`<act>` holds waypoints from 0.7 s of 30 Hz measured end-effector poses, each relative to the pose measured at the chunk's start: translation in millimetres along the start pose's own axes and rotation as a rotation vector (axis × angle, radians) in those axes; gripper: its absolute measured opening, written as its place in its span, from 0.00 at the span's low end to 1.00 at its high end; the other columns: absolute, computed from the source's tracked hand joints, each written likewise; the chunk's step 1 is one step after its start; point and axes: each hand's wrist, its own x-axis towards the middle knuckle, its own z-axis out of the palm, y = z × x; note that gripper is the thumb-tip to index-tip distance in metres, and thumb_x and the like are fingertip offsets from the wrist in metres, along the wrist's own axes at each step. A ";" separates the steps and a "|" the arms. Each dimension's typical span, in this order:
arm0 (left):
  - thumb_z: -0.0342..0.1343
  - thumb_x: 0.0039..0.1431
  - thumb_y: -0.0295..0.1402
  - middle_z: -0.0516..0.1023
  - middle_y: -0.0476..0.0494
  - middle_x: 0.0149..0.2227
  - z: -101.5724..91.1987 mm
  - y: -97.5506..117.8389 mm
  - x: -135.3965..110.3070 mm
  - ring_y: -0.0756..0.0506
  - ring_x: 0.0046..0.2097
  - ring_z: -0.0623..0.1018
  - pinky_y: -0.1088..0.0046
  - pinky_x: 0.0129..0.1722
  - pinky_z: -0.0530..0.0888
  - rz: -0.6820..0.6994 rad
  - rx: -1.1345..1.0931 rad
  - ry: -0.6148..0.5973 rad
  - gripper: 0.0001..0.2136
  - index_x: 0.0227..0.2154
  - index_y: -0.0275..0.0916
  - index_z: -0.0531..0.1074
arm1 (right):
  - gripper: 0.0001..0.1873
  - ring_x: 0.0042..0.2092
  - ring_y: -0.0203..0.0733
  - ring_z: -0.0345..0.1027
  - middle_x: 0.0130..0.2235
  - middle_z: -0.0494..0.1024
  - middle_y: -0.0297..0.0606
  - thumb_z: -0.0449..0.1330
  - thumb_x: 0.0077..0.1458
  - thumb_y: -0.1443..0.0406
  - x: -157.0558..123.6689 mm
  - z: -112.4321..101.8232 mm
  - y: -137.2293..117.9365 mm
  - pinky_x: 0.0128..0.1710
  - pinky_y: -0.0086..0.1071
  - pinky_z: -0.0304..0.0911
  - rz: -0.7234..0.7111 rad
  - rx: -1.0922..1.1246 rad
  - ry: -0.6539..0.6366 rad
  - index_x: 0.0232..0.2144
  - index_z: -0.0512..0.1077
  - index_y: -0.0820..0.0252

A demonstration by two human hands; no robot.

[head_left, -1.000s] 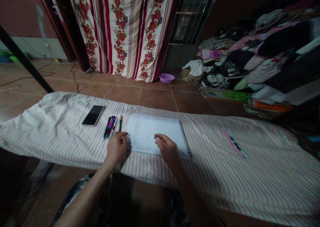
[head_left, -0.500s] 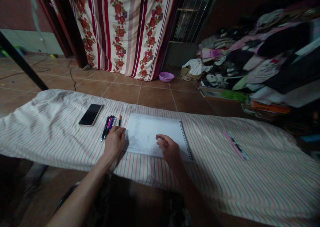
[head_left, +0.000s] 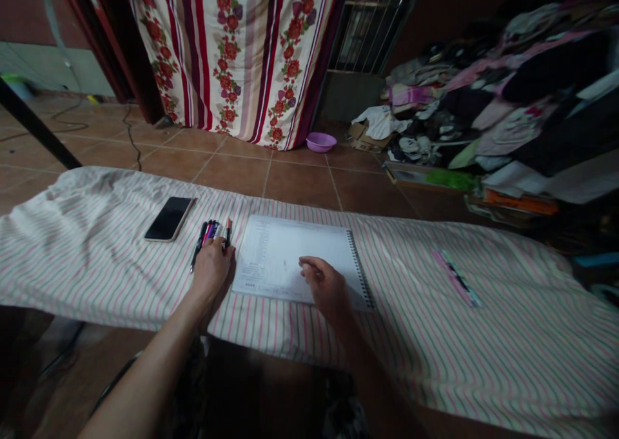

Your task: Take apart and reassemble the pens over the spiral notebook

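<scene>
An open spiral notebook lies flat on the striped cloth, its black coil on the right side. My right hand is over the page's lower right part, its fingers curled in a loose fist with nothing visible in them. Left of the notebook is a row of several pens, dark, pink and purple. My left hand is at the near end of these pens. Its thumb and index finger are apart around the lower part of a pen with an orange end; I see no closed grip on it.
A smartphone lies left of the pens. Pink and dark pens lie on the striped cloth at the right. On the tiled floor beyond are a purple basin, a floral curtain and a heap of clothes.
My left hand has moved left, from the notebook's left edge onto the pens. My right hand stays curled over the page. The view has shifted slightly.
</scene>
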 end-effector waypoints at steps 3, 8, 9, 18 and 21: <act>0.48 0.55 0.34 0.75 0.35 0.38 2.8 -0.2 1.1 0.40 0.38 0.76 0.67 0.39 0.69 -0.006 0.025 -0.006 0.15 0.42 0.32 0.70 | 0.14 0.34 0.41 0.73 0.36 0.78 0.42 0.51 0.54 0.61 -0.1 -0.4 0.8 0.35 0.34 0.68 -0.004 -0.014 0.000 0.36 0.72 0.61; 0.49 0.53 0.33 0.77 0.36 0.35 -0.9 2.1 2.4 0.39 0.38 0.76 0.65 0.39 0.69 -0.077 -0.042 -0.043 0.16 0.44 0.33 0.69 | 0.13 0.34 0.41 0.73 0.36 0.78 0.42 0.51 0.54 0.61 -0.4 -0.7 3.4 0.35 0.34 0.69 -0.005 -0.003 0.001 0.36 0.72 0.60; 0.50 0.52 0.32 0.77 0.36 0.35 -2.4 2.6 2.9 0.39 0.39 0.76 0.65 0.40 0.68 -0.106 -0.113 -0.039 0.17 0.45 0.33 0.70 | 0.13 0.34 0.41 0.73 0.36 0.78 0.42 0.51 0.54 0.61 -0.4 -1.0 3.8 0.35 0.34 0.69 -0.003 -0.004 0.006 0.36 0.72 0.60; 0.58 0.43 0.35 0.75 0.43 0.26 -0.9 12.5 7.9 0.46 0.29 0.74 0.70 0.29 0.69 -0.318 -0.835 -0.127 0.17 0.37 0.31 0.73 | 0.12 0.34 0.41 0.73 0.36 0.78 0.42 0.51 0.53 0.62 0.8 -1.6 3.8 0.34 0.33 0.69 -0.018 0.010 0.029 0.36 0.72 0.60; 0.59 0.41 0.36 0.72 0.47 0.20 -1.9 22.1 6.2 0.51 0.21 0.69 0.75 0.22 0.66 -0.352 -1.025 -0.229 0.17 0.34 0.30 0.74 | 0.12 0.33 0.39 0.73 0.36 0.78 0.42 0.51 0.53 0.62 0.7 -1.7 3.1 0.33 0.32 0.69 -0.026 0.023 0.027 0.36 0.72 0.60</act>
